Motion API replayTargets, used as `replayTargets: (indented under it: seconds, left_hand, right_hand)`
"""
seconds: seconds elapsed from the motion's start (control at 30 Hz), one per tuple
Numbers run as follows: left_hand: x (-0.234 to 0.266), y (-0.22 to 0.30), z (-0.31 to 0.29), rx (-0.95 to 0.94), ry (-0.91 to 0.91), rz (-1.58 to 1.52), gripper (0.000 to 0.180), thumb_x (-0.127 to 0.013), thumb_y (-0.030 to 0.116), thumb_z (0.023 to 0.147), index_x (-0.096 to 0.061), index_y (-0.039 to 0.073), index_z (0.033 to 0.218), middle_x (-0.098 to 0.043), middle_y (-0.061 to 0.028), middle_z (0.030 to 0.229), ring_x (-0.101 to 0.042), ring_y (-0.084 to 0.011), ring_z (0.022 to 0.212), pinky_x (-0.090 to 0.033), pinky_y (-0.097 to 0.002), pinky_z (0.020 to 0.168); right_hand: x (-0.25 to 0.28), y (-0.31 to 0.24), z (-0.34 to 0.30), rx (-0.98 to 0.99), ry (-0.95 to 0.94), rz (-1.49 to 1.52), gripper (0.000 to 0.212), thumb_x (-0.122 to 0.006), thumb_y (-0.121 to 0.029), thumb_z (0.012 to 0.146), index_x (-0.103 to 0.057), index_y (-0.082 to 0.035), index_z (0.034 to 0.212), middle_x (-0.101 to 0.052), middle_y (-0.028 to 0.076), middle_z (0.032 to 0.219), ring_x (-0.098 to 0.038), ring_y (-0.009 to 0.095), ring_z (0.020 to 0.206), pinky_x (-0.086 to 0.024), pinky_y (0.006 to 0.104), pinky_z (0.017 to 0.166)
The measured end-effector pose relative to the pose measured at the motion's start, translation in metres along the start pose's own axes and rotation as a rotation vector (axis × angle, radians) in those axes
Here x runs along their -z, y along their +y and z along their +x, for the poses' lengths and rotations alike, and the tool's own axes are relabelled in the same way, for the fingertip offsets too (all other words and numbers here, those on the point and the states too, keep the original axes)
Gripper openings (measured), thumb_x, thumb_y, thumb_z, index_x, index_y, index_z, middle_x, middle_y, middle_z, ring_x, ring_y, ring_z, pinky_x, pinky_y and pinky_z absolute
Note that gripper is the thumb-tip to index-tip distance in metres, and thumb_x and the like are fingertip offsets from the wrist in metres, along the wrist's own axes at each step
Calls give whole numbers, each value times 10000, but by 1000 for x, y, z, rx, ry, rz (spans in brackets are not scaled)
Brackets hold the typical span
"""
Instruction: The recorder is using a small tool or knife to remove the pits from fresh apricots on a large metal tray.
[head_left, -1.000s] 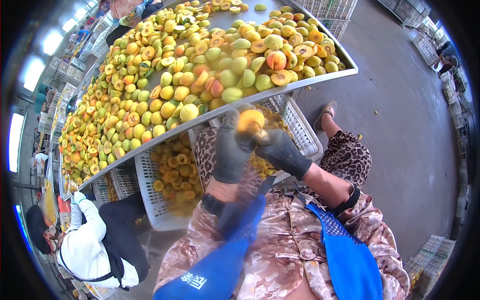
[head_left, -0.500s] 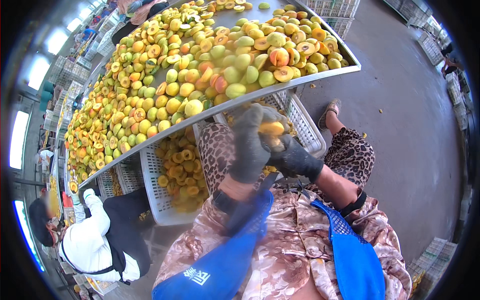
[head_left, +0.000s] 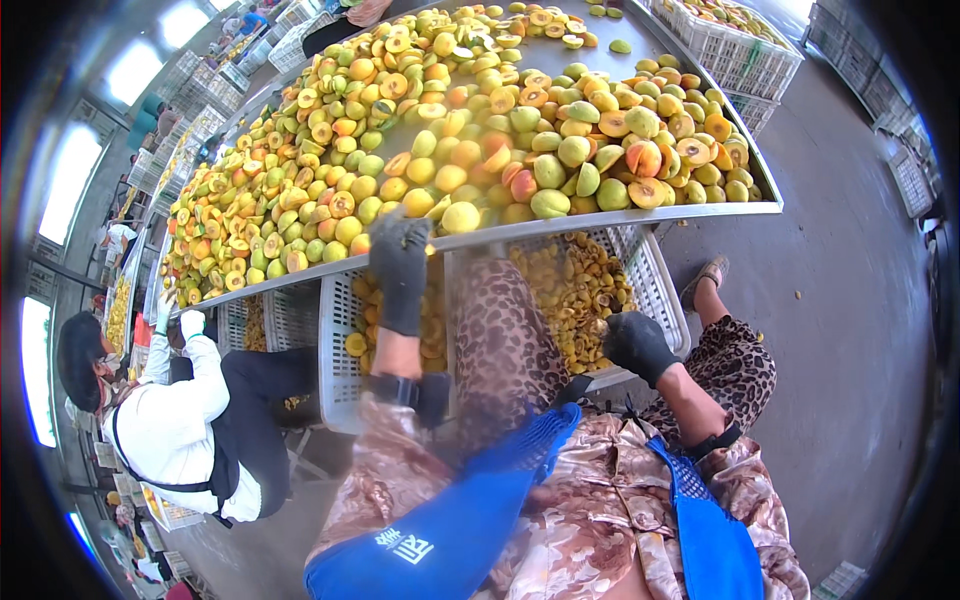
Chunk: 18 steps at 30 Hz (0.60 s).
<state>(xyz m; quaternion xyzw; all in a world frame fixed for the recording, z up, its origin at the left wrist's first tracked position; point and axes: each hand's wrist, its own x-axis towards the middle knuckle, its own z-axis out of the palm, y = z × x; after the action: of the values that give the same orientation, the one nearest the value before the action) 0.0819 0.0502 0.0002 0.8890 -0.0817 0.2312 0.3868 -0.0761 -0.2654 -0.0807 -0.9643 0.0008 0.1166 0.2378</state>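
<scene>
My left hand (head_left: 400, 268), in a dark glove, is at the near rim of the metal table (head_left: 600, 221), beside the heaped fruit. Its fingers are curled, and a small yellow bit shows at their edge; what it grips is mostly hidden. Lower and to the right, my gloved right hand (head_left: 640, 346) is closed above the right crate. A small pale tip shows at its fingers, too small to name. Yellow-green stone fruit (head_left: 550, 172), like peaches or apricots, covers much of the tabletop, some of it halved.
Under the table edge stand a white crate (head_left: 655, 285) of fruit pieces and another crate (head_left: 338, 370) with fruit halves, my knee between them. A co-worker in white (head_left: 190, 420) sits at the left. Stacked crates (head_left: 735, 50) stand beyond the table's right side.
My hands were together around a yellow fruit; now they are apart. The left has moved up and left to the table rim, the right lower and to the right. The view has shifted.
</scene>
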Motion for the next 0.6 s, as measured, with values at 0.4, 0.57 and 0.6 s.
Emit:
replayTargets:
  seconds: [0.4, 0.57, 0.6]
  left_hand:
    - [-64, -102, 101, -146, -551, 616, 463, -730, 184, 765, -629, 53, 1197, -620, -201, 1209, -606, -361, 1105, -493, -434, 924]
    - [-54, -91, 95, 137, -189, -120, 465, -788, 215, 733, -650, 0, 1121, -665, -169, 1089, -673, -270, 915, -534, -377, 793]
    - [-50, -83, 87, 166, -182, -292, 501, -803, 182, 728, -644, -36, 1150, -666, -131, 1137, -662, -224, 887, -541, -328, 781]
  right_hand:
    - [-2, -16, -7, 125, 27, 115, 119, -647, -183, 731, -663, -73, 772, -649, 186, 729, -640, 393, 712, -513, 466, 651]
    - [11, -15, -10, 156, 149, 464, 138, -707, -156, 743, -653, -36, 785, -637, 182, 688, -629, 341, 626, -487, 415, 598]
    - [14, -16, -11, 135, 136, 553, 137, -709, -142, 743, -643, -27, 776, -629, 169, 668, -615, 304, 599, -479, 399, 586]
